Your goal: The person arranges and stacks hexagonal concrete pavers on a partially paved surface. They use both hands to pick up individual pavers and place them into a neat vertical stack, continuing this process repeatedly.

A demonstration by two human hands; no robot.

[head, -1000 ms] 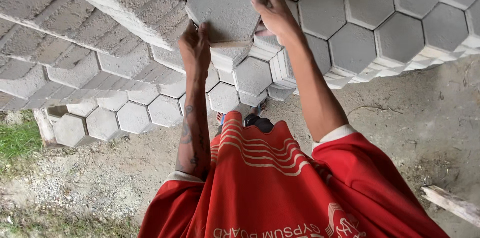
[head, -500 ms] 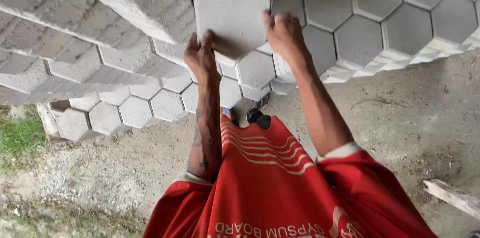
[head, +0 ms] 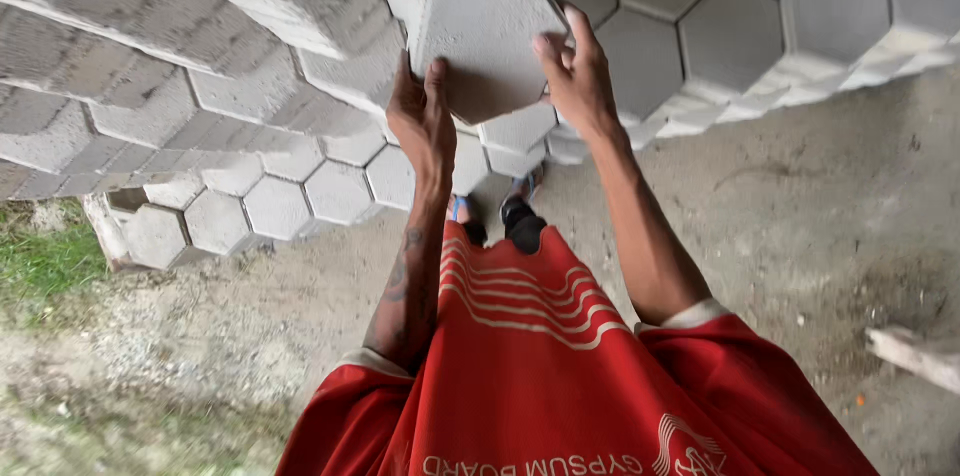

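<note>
The left hand grips the lower left edge of a grey hexagonal concrete paving block, fingers curled up against its side and thumb on the face. The right hand clamps the block's lower right edge, fingers spread over the face and rim. Held between both hands, the block is raised in front of the person, tilted, with its flat face turned toward the camera.

Just behind and to the left of the block rises a tall stack of grey hexagonal concrete blocks, seen partly from the side. To the right lies a spread of the same grey hexagonal pavers, fitted edge to edge like a honeycomb. More pavers sit lower down, near the left forearm.

Below the arms hangs the person's red shirt with pale curved stripes. Beneath it all is bare, dusty ground, with a patch of green grass at the left edge and a pale piece of wood at the right.
</note>
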